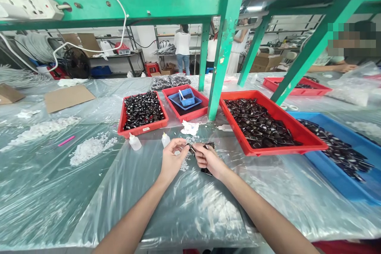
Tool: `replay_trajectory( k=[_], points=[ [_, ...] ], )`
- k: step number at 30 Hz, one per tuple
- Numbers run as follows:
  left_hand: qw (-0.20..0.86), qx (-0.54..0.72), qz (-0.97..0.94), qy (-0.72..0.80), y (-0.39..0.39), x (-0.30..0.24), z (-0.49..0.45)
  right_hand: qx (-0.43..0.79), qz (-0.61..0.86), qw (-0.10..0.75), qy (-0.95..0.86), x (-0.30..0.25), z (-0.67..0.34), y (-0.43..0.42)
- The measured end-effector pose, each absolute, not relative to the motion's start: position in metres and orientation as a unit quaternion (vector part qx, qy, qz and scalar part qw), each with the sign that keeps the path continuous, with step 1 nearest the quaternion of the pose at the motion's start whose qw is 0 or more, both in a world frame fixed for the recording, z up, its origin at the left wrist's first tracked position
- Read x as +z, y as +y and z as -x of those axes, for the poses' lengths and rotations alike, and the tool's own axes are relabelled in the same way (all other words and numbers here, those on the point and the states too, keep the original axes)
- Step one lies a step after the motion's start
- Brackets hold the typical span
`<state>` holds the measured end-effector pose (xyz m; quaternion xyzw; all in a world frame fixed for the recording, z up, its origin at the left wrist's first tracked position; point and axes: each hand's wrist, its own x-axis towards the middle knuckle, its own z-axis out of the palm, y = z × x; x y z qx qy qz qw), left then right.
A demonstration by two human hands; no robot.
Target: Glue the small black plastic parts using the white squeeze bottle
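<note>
My left hand point(173, 158) and my right hand point(208, 159) meet over the middle of the table. Between them is a small black part point(191, 149) with a shiny edge. The right fingers are wrapped round it, and the left thumb and forefinger pinch at its near end. Whether a tiny white piece is also in the left pinch, I cannot make out. More black parts point(206, 171) lie under and behind the right hand. Small white pieces point(184, 164) are scattered on the plastic sheet below. A squeeze bottle point(166, 139) stands just beyond the left hand.
Red trays point(143, 130) point(282, 151) and a blue tray point(336, 182) hold black parts. Another red tray point(186, 118) holds small blue trays. A green post point(218, 59) rises between trays. A second bottle point(135, 142), white heaps point(92, 147) and a pink tool point(66, 141) lie left. People stand beyond.
</note>
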<state>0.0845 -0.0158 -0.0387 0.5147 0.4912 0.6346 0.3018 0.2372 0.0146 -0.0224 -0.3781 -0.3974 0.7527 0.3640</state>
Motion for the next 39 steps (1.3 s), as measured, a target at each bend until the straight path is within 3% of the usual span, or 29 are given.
replay_trajectory(
  k=[8,18,21,24,26,29,31,34,39],
  points=[
    [0.260,0.571,-0.610,0.484,-0.027,-0.029,-0.088,0.869,0.329,0.201,-0.310,-0.024,-0.234,0.013],
    [0.174,0.520,-0.643,0.534,-0.018,-0.031,-0.071,0.832,0.319,0.314,-0.327,-0.019,-0.250,0.027],
    [0.156,0.468,-0.673,0.551,-0.015,-0.032,-0.065,0.731,0.373,0.372,-0.434,-0.016,-0.257,0.034],
    [0.131,0.389,-0.721,0.559,-0.013,-0.035,-0.063,0.478,0.454,0.381,-0.648,-0.017,-0.262,0.034],
    [0.114,0.340,-0.750,0.556,-0.014,-0.038,-0.064,0.301,0.480,0.306,-0.765,-0.018,-0.263,0.031],
    [0.085,0.272,-0.785,0.550,-0.016,-0.043,-0.068,0.156,0.482,0.141,-0.851,-0.019,-0.265,0.027],
    [0.068,0.231,-0.800,0.549,-0.017,-0.046,-0.070,0.115,0.474,0.069,-0.870,-0.019,-0.265,0.025],
    [0.051,0.195,-0.809,0.552,-0.018,-0.049,-0.074,0.098,0.475,0.040,-0.873,-0.021,-0.264,0.026],
    [0.082,0.269,-0.792,0.542,-0.015,-0.050,-0.076,0.178,0.465,0.153,-0.854,-0.028,-0.263,0.029]
  ],
)
